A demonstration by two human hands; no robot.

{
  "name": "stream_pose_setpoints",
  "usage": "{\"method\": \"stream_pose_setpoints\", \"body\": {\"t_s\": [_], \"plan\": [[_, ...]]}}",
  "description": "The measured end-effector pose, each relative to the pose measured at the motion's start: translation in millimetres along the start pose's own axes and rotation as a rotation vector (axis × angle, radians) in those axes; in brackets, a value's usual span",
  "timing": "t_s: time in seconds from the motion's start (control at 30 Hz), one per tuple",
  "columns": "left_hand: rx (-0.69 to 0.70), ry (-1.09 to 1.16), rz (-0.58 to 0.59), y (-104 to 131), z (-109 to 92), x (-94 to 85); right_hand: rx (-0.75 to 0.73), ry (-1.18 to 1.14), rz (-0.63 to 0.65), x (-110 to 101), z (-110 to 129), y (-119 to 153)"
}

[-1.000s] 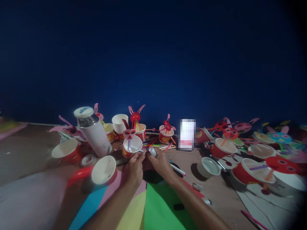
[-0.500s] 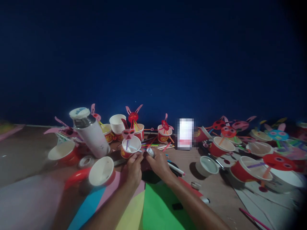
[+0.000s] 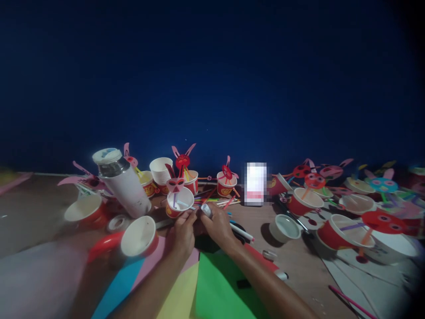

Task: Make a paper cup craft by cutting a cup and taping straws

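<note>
At the middle of the table, my left hand (image 3: pixel 184 228) pinches the end of a thin light-blue strip (image 3: pixel 186 206) that reaches into a red and white paper cup (image 3: pixel 181 204). A pink paper face (image 3: pixel 175 184) with dark red ears stands at that cup's rim. Close beside it on the right, my right hand (image 3: pixel 217 223) is closed round a small white tube-like object (image 3: pixel 206 210). The fingertips of both hands nearly meet, and what lies between them is too small to make out.
A white bottle (image 3: pixel 122 188) leans at the left behind an empty cup (image 3: pixel 138 237). Coloured paper (image 3: pixel 219 288) lies under my forearms. A lit screen (image 3: pixel 255 184) stands behind; a bowl (image 3: pixel 284 228) and cups with paper figures (image 3: pixel 304 201) fill the right.
The whole view has shifted slightly, so things sit a little further left and higher. Both hands keep nearly the same pose and hold.
</note>
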State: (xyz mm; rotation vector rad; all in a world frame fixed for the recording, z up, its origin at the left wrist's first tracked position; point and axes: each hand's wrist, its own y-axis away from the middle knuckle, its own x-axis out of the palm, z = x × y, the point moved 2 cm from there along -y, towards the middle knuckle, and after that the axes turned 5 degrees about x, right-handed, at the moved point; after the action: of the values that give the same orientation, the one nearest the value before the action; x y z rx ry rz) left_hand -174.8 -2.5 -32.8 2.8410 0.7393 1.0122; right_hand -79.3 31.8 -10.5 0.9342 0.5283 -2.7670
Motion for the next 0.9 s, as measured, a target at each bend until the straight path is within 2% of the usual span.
{"method": "stream_pose_setpoints", "body": {"t_s": [0.27,0.6,0.9], "plan": [[0.005,-0.017,-0.016,0.7,-0.4,2.7,-0.030,0.019,-0.009,-0.7,-0.1,1.6],[0.013,-0.035,-0.023,-0.8,1.3,0.5,0.041,0.013,0.007,-2.0,-0.8,0.4],[0.032,-0.031,-0.054,-0.7,-0.7,3.8,0.034,0.033,0.013,-1.3,-2.1,0.4]]}}
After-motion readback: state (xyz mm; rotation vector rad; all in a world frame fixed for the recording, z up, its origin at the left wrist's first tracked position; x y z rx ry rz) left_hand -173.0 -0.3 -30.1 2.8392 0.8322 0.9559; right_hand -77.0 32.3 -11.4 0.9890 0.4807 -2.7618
